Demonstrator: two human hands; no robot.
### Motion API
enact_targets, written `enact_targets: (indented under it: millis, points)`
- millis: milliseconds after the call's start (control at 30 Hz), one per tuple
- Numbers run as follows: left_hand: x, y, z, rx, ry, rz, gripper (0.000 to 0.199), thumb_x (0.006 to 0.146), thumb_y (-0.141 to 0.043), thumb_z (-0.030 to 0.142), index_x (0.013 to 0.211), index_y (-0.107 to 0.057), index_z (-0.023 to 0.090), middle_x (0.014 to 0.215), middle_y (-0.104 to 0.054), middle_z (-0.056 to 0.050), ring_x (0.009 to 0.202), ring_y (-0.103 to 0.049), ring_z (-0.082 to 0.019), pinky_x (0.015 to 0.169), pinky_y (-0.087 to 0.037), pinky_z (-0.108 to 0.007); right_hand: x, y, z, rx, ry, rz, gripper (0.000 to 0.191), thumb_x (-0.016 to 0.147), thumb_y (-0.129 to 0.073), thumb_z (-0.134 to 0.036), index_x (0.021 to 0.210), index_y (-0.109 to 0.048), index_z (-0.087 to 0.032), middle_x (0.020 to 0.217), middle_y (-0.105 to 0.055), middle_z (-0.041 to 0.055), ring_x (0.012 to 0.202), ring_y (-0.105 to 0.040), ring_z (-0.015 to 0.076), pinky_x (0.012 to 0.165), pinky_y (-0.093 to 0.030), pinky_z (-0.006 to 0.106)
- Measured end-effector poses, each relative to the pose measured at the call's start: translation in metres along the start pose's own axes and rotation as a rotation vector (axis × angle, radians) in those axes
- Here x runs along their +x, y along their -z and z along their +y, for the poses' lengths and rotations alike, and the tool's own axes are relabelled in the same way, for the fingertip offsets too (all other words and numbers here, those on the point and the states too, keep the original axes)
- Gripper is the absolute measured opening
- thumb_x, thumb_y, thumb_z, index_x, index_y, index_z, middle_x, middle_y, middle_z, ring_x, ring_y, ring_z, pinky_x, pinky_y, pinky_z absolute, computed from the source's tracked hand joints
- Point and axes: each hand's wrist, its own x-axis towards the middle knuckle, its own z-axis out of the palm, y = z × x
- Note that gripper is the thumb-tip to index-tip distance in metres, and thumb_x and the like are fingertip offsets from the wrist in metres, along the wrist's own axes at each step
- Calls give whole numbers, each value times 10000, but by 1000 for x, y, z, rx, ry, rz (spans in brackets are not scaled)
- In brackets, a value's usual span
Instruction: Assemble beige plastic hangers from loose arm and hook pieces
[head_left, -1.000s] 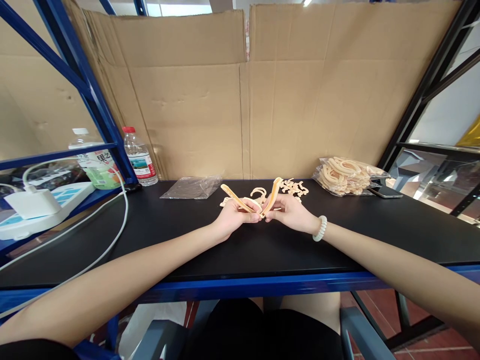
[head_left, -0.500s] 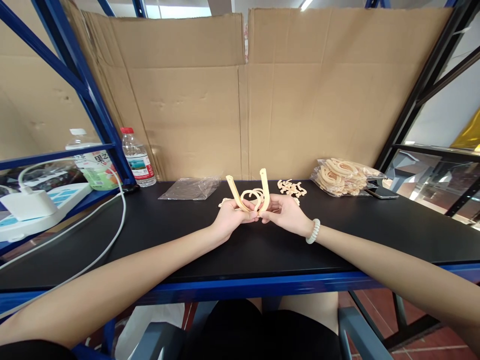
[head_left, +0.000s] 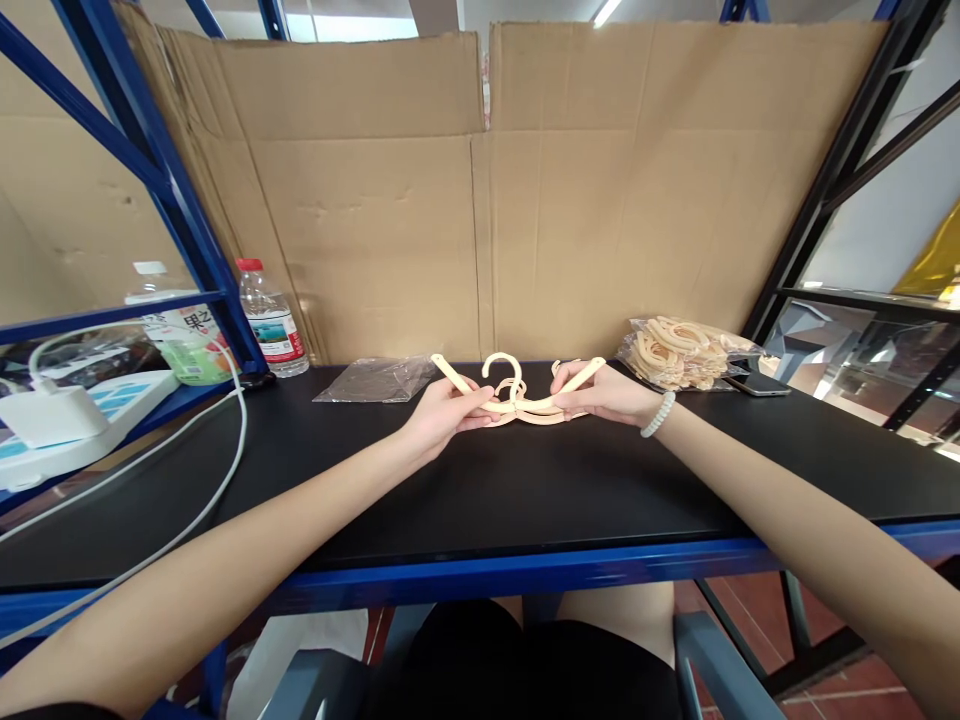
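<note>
A cream-coloured hanger (head_left: 536,406) with an upright hook is stretched between my two hands above the black table. My left hand (head_left: 442,412) pinches its left arm, whose tip sticks out above the fingers. On the other side my right hand (head_left: 604,395) is closed round the right arm, with that tip showing too. Just behind and below lie more cream hanger parts (head_left: 517,420), partly covered by the held one and by my hands. A beaded bracelet (head_left: 658,414) circles my right wrist.
A clear bag of cream hanger parts (head_left: 675,352) and a phone (head_left: 757,384) lie at the right back. A flat plastic bag (head_left: 375,380) lies at the left back. Bottles (head_left: 271,325), a power strip (head_left: 120,410) and a white cable (head_left: 244,430) are on the left. Cardboard (head_left: 390,220) stands behind.
My hands have moved apart. The two cream arms, which stood upright close together, are now spread wide with the hook standing between them.
</note>
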Motion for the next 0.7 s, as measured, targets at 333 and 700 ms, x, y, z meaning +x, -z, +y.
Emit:
enact_targets:
  millis: [333,700]
  points:
    - [22,46,17,127,29,-133,255,673,-821,276,736,-625,125,722,-688,-58,774,-697,-163,745,-553,-225,-4,42,-4,-248,126,-27,247,635,-794,-265,778,-618,-169,742,-643,-9,610,-588,107,577,-455,247]
    - [18,52,23,1210,-451,-477,141,809,-637,307,745,-602,187,710,-663,20,660,-599,-135,617,-402,-231,0,42,4,-739,42,-221,270,668,-739,-390,718,-634,-146,658,-570,-10,614,-481,111,576,-366,257]
